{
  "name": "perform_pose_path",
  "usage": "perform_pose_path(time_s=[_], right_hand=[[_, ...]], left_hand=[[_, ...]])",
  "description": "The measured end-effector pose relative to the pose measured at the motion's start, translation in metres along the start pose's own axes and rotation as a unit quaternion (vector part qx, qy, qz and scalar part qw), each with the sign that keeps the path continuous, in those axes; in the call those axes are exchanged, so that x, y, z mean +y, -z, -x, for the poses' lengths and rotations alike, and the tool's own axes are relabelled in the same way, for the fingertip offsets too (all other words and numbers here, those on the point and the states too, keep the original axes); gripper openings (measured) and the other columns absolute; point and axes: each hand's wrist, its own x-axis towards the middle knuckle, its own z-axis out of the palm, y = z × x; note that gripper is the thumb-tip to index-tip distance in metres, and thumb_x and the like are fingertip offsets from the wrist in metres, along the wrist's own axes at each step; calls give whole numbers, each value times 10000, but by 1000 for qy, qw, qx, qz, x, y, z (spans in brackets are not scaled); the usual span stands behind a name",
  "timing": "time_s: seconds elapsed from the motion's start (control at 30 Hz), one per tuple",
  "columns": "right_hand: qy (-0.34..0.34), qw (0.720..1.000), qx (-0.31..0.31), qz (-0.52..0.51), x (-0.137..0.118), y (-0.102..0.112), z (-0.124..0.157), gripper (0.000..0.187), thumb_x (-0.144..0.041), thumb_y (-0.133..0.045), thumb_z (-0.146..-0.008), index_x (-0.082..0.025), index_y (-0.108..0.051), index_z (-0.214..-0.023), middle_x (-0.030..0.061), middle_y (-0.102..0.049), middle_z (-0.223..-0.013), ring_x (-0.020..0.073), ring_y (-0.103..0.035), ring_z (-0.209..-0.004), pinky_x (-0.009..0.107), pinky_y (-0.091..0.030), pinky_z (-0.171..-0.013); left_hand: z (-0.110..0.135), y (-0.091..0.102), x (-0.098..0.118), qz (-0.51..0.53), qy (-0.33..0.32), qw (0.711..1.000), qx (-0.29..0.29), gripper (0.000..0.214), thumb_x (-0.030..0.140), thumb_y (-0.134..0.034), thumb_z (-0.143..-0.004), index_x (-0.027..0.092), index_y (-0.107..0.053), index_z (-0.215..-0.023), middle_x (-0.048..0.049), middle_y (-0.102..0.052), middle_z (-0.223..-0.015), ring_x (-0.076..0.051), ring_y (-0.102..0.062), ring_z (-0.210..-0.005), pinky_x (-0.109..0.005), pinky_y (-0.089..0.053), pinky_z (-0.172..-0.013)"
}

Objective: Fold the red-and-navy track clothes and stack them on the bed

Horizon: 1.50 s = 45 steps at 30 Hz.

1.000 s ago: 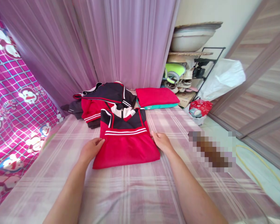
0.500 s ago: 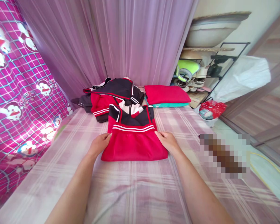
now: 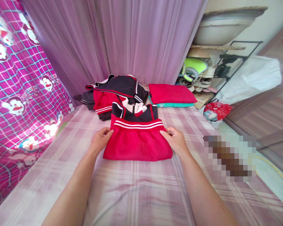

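A red and black jacket (image 3: 136,144) with a white-striped hem band lies partly folded on the plaid bedsheet (image 3: 132,194). Its lower red part is turned up toward the collar, and the black upper part with a pale collar and zip shows beyond the band. My left hand (image 3: 101,139) pinches the left edge of the jacket just below the striped band. At the opposite edge, my right hand (image 3: 175,139) pinches the fabric between thumb and fingers near the band's right end.
Behind the jacket lies a heap of black and red clothes (image 3: 115,89). Folded red cloth (image 3: 171,93) rests on a teal one (image 3: 179,104) at the back right. A purple curtain (image 3: 132,40) hangs behind. Beyond the bed's right side stand a shoe rack (image 3: 228,69) and plastic bags (image 3: 250,78).
The striped hem band has been drawn out wider and straighter between my hands. My right hand has shifted slightly right along with the jacket's edge. The view has turned a little left.
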Motion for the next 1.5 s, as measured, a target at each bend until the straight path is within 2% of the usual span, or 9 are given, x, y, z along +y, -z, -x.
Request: perform_pose_path(time_s=[0.2,0.47,0.63,0.83,0.9,1.0,1.1,1.27,1.5], right_hand=[[-3,993,17,119,19,0,-8,351,-584,-635,-687,-237,-592,-659,3,-664,-610,184,-590,-584,283,-403,-554],[-22,994,-7,109,9,0,-8,448,-632,-523,-798,-218,-694,-820,47,-727,-766,221,-656,-761,321,-465,-708],[15,999,21,33,14,-8,-8,421,-561,-612,-789,-205,-685,-1001,53,-741,-802,221,-660,-726,321,-496,-679],[-29,986,62,150,16,-6,-8,454,-455,-638,-766,-194,-641,-1137,37,-733,-833,225,-667,-735,357,-521,-732],[12,985,61,159,7,-3,-3,449,-437,-573,-818,-184,-635,-1184,91,-740,-999,243,-686,-868,379,-533,-797],[163,965,70,192,-15,-6,11,450,-403,-447,-918,-194,-621,-1276,141,-657,-1291,262,-615,-1171,416,-483,-988],[276,922,-31,270,-35,-26,24,488,-388,-388,-977,-213,-559,-1400,109,-516,-1492,259,-454,-1384,448,-331,-1158],[221,870,-161,409,-35,-59,26,582,-508,-413,-984,-223,-481,-1487,115,-402,-1577,345,-298,-1478,561,-189,-1200],[141,892,-145,404,-8,-46,0,620,-560,-344,-992,-234,-452,-1508,109,-340,-1609,323,-242,-1503,562,-177,-1206]], left_hand=[[1,7,1,-219,43,975,1,250,463,-503,-841,264,-654,-826,7,-697,-735,-204,-650,-733,-280,-385,-609],[-3,8,-2,-113,45,992,-36,457,599,-472,-842,224,-690,-986,-60,-753,-935,-251,-681,-911,-318,-472,-735],[-3,1,-2,49,54,997,-20,478,571,-578,-773,204,-620,-1078,-29,-739,-875,-196,-680,-771,-288,-498,-669],[-3,6,1,-158,74,985,-7,413,472,-539,-841,221,-626,-1157,-36,-735,-913,-221,-685,-827,-310,-489,-686],[1,10,4,-167,48,985,-2,477,459,-508,-868,200,-593,-1259,-80,-731,-1079,-234,-690,-918,-331,-519,-762],[10,8,16,-194,-86,976,58,499,411,-440,-916,193,-559,-1348,-115,-627,-1359,-262,-609,-1193,-389,-481,-998],[16,-10,32,-258,-223,939,45,478,391,-396,-957,223,-573,-1369,-86,-543,-1480,-294,-426,-1409,-498,-286,-1185],[9,-48,34,-339,-233,911,-26,550,447,-438,-956,190,-532,-1434,-140,-468,-1532,-338,-349,-1463,-563,-206,-1203],[1,-51,14,-318,-230,920,-14,553,493,-452,-953,263,-515,-1452,-97,-475,-1533,-319,-365,-1457,-545,-205,-1208]])
